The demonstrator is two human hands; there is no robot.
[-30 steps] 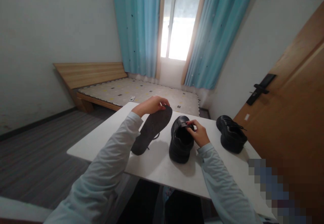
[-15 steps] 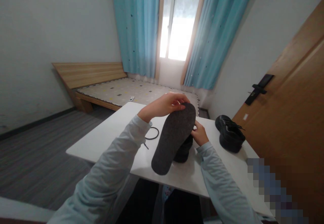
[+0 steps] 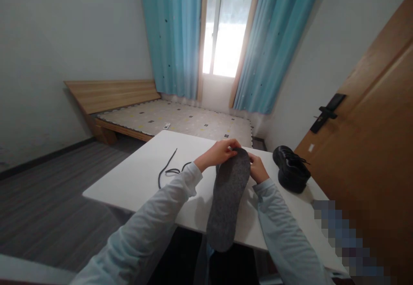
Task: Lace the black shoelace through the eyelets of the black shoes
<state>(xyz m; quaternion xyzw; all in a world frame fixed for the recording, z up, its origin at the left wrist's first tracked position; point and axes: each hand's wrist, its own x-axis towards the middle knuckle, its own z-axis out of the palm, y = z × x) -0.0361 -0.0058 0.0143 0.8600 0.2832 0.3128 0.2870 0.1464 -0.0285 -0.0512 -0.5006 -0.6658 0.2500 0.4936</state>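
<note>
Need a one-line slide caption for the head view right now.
Both hands, left hand and right hand, hold a grey insole over the white table.

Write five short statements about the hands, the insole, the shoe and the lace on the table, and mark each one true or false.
1. The left hand grips the far end of the grey insole. True.
2. The insole lies flat on the bed. False: it is held up over the white table, its near end hanging past the table's front edge.
3. A black shoe stands on the table to the right of the right hand. True.
4. The black lace is wound around the left wrist. False: it lies loose on the table, left of the left arm.
5. The right hand rests on the door handle. False: it is at the insole's far end, near the left hand.
</note>
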